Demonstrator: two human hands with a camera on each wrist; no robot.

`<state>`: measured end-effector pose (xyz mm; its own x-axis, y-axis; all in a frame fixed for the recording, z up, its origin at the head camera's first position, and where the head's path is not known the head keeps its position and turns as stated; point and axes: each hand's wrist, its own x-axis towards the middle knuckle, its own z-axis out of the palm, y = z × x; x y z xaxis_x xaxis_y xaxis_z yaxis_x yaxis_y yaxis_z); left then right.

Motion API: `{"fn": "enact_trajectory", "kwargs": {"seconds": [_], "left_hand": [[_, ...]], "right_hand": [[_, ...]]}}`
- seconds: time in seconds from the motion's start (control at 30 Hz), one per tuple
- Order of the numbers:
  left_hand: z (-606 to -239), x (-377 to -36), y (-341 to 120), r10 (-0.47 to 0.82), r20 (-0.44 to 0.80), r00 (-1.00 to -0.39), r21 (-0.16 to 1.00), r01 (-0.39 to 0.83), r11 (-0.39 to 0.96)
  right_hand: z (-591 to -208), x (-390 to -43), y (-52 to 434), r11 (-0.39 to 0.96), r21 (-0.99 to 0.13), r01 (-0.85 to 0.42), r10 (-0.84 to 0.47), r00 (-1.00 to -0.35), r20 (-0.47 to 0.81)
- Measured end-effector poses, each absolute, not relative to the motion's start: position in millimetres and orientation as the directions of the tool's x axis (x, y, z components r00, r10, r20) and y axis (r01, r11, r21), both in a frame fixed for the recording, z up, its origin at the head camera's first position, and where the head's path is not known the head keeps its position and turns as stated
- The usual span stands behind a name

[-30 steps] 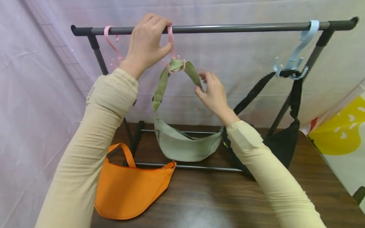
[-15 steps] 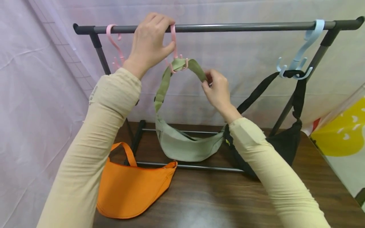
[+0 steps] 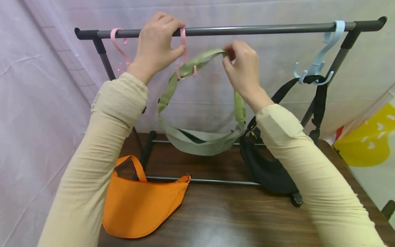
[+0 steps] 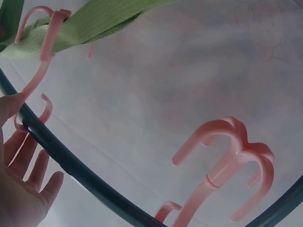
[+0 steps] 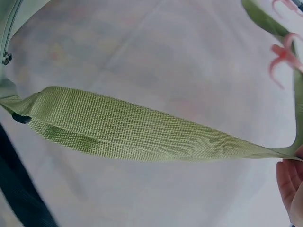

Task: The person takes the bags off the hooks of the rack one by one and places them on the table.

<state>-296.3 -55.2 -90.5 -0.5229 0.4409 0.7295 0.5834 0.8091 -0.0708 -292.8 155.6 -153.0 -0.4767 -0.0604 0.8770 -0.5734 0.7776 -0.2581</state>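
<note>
At the rail (image 3: 262, 30), my left hand (image 3: 158, 44) steadies a pink hook (image 3: 183, 37), its fingers over the rail and its thumb against the hook's stem. The left wrist view shows the thumb and fingers about the hook (image 4: 35, 85) from below. My right hand (image 3: 244, 65) pinches the green strap (image 3: 213, 53) of a sage-green sling bag (image 3: 200, 146), up and to the right of the hook. Part of that strap lies across the prongs. In the right wrist view the strap (image 5: 128, 125) runs taut and twisted to the fingertips. The bag's zip gapes slightly.
Another pink hook (image 3: 118, 46) hangs at the rail's left. A light blue hook (image 3: 328, 48) on the right carries a black sling bag (image 3: 265, 171), partly behind my right arm. An orange bag (image 3: 143, 206) lies on the wooden table (image 3: 231, 219).
My right hand has closed on the strap and lifted it up and right. The green bag has risen with it, and more of the black bag shows. The left hand has kept its place.
</note>
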Motion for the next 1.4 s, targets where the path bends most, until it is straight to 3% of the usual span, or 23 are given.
{"fn": "enact_trajectory", "kwargs": {"seconds": [0.37,0.63,0.93,1.4], "left_hand": [[-89,-299,-55,0.485,0.739,-0.468,-0.104,0.631,0.768],[-90,-301,-56,0.485,0.741,-0.465,-0.093,0.644,0.759],[-87,-303,-55,0.470,0.737,-0.485,-0.061,0.644,0.762],[-89,-299,-56,0.445,0.726,-0.524,-0.022,0.629,0.777]], "right_hand": [[-116,-281,127,0.833,-0.141,-0.535,-0.148,-0.461,0.875],[-112,-278,121,0.805,-0.060,-0.591,-0.188,-0.349,0.918],[-102,-267,111,0.766,-0.005,-0.643,-0.218,-0.266,0.939],[-101,-252,114,0.757,0.030,-0.652,-0.263,-0.262,0.929]]}}
